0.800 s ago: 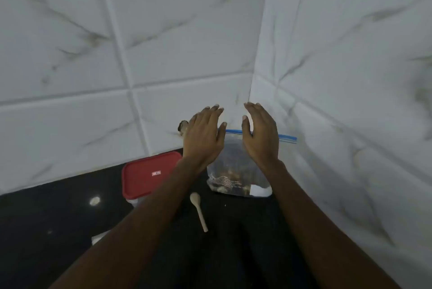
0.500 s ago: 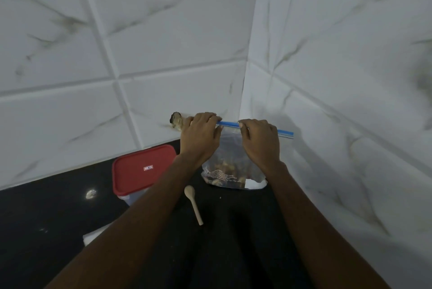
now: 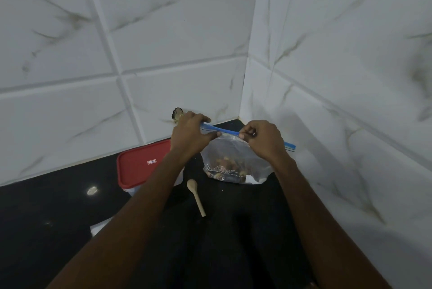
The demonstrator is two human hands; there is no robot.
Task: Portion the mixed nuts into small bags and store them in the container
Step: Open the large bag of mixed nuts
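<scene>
Nearest, two bare forearms, reaching in from the bottom edge over a black countertop [image 3: 46, 230]. Beside the left forearm, one flat white thing [image 3: 99, 228], half hidden; cannot tell what. Between the forearms, one small wooden spoon [image 3: 196, 196], flat on the counter, bowl toward the wall, handle toward the person, touching nothing else.

Just beyond, one clear zip bag [image 3: 233, 155], standing on the counter near the corner, top raised by both hands. At its bottom, one heap of mixed nuts [image 3: 224, 167]; pieces too blurred to count. Along its top, one blue zip strip [image 3: 219, 130], sloping down to the right. At the strip's left end, the left hand [image 3: 190, 134], fingers curled over, thumb beneath, pinching it. Further along, the right hand [image 3: 264, 141], fingers curled in, thumb and fingertips pinching the same strip, with a short blue end sticking out past it on the right. Sealed or not: cannot tell.

Just left of the bag, one container [image 3: 142, 164] with a red lid on, near corner hidden by the left forearm. Behind the left hand, against the wall, one small dark thing [image 3: 177, 114], too hidden to name.

On the counter, one bright spot of reflected light [image 3: 92, 191] and a few pale specks. Farthest, two walls of large white tiles [image 3: 163, 31] with grey marble veins, meeting in one corner right behind the bag.
</scene>
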